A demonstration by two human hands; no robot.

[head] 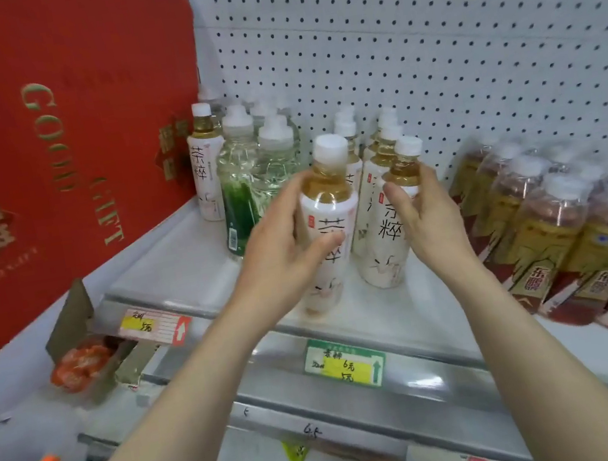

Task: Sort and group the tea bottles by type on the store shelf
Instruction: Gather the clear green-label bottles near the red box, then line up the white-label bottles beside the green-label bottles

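Caps are being held pointing upward, long axes near vertical, at the shelf front: one tea bottle is being gripped by the left hand, fingers curled round it; the neighbouring bottle is being clasped likewise by the right hand.

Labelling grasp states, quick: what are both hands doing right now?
Left hand: grips the nearer white-label tea bottle.
Right hand: grips the white-label tea bottle beside it.

Left hand gripping tea bottle, right hand gripping neighbouring bottle
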